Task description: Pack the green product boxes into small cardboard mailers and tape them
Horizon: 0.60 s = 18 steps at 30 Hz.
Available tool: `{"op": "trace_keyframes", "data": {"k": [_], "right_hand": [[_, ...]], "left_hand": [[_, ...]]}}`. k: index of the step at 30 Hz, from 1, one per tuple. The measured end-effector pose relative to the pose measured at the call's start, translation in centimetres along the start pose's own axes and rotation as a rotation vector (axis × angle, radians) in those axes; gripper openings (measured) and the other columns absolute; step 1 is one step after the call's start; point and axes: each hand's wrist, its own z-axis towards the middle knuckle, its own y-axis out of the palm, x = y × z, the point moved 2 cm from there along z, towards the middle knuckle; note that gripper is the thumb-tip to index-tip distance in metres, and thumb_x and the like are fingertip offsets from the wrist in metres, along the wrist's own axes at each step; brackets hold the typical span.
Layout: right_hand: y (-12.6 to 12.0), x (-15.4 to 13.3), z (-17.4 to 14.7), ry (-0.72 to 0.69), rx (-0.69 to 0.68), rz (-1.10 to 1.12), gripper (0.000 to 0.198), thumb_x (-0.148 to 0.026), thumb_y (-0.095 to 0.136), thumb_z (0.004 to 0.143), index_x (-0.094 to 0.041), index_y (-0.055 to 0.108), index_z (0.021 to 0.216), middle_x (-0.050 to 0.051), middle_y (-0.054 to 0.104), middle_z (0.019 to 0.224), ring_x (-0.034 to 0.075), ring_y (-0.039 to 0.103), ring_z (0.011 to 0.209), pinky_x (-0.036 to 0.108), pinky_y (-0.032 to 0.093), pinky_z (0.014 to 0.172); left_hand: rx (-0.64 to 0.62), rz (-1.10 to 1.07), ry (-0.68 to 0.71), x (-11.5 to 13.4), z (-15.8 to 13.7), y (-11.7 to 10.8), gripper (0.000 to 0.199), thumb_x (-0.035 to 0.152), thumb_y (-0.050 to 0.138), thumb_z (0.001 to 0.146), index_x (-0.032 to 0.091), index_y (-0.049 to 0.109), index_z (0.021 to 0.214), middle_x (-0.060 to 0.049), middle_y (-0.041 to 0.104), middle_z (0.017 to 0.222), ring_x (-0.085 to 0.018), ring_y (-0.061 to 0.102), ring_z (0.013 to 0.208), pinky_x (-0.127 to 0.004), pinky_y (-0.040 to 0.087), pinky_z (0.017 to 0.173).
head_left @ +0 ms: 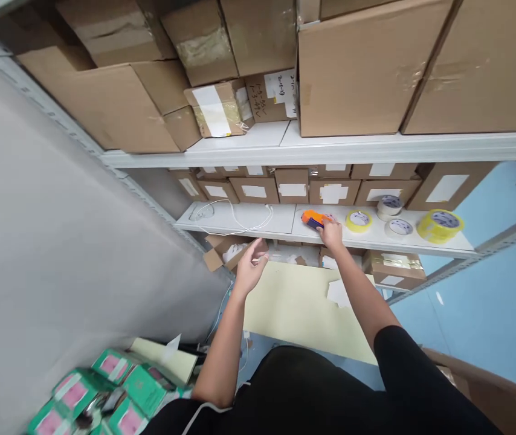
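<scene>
"Down close to us, what did we have?"

"We had a pale yellow board (294,302) with a bit of white paper (338,292) on it."

"And our hands?"

"Our left hand (249,270) hung near the far edge of the board. Its fingers were bent and apart, and we saw nothing in it. Our right hand (332,233) reached further out and was wrapped round one end of an orange and blue tool (313,219)."

"Where was the tool?"

"At the middle shelf (280,219), near a yellow tape roll (358,228). We couldn't tell if it touched the shelf."

"So which step were we on?"

"Picking it up or putting it down, we thought. We couldn't tell which."

"What did our next move need?"

"For lifting, a tight grip and a clear way up, so we didn't bump the roll. For putting down, a gentle let-go."

"And behind?"

"We had brown boxes (291,181) in a row."
</scene>
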Motion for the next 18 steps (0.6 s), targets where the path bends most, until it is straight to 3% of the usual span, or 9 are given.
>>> {"op": "trace_keyframes", "data": {"k": [4,9,14,18], "right_hand": [[1.9,0.8,1.2,-0.08,0.072,0.073,0.022,-0.02,0.065,0.091,-0.012,0.072,0.11,0.023,0.073,0.119,0.035,0.053,0.122,0.051,0.035,0.108],[3.1,0.4,-0.7,-0.162,0.214,0.208,0.046,-0.026,0.063,0.092,-0.011,0.065,0.136,0.024,0.064,0.139,0.037,0.043,0.132,0.056,0.024,0.118],[3.9,-2.8,-6.6,-0.313,0.256,0.464,0.05,-0.04,0.059,0.096,-0.016,0.066,0.139,0.017,0.064,0.143,0.032,0.051,0.135,0.052,0.037,0.12],[6.0,-5.0,-13.5,-0.313,0.035,0.61,0.051,-0.05,0.065,0.094,-0.026,0.067,0.139,0.012,0.059,0.152,0.032,0.053,0.141,0.057,0.04,0.12]], "left_hand": [[0.085,0.041,-0.096,-2.0,-3.0,-2.9,0.053,0.049,0.073,0.09,0.023,0.07,0.136,-0.015,0.072,0.135,-0.028,0.073,0.111,-0.041,0.062,0.094],[0.176,0.114,-0.209,-4.0,-7.0,-4.8,0.052,0.051,0.072,0.09,0.02,0.071,0.131,-0.014,0.073,0.133,-0.026,0.073,0.109,-0.039,0.062,0.093],[0.144,0.17,-0.259,-5.6,-9.8,-5.1,0.05,0.051,0.067,0.093,0.018,0.071,0.131,-0.014,0.074,0.13,-0.025,0.072,0.111,-0.038,0.062,0.09],[0.146,0.178,-0.256,-7.4,-11.8,-5.0,0.045,0.05,0.066,0.095,0.021,0.072,0.13,-0.012,0.074,0.128,-0.025,0.071,0.112,-0.037,0.062,0.088]]}}
